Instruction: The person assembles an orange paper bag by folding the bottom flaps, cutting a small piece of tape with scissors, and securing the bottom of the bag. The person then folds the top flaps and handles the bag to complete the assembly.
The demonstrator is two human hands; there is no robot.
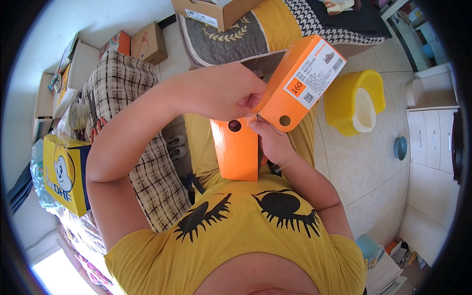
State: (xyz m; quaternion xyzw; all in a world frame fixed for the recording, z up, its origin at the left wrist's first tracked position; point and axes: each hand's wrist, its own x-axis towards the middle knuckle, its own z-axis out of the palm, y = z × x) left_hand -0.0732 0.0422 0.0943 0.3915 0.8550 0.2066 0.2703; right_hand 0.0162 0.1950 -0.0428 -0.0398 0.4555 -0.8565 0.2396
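Observation:
Two orange cardboard parts meet at an angle in front of my torso, each with a round finger hole. The upper shoe box part (282, 98) carries a white label with a small shoe picture; the lower part (236, 155) hangs down against my lap. Whether they are one box folded open or two boxes, I cannot tell. My right hand (275, 142) grips the lower part, its thumb near the joint. My left hand (223, 91) is bent over the joint from the left, fingertips pinched together; what they pinch is hidden.
At the right, a yellow child's potty (339, 105) and a teal bowl (400, 148) stand on the tiled floor near white drawers (432, 137). A cardboard box (223, 14) rests on the cushioned seat ahead. To my left are checked fabric (120, 81) and a yellow-blue box (66, 172).

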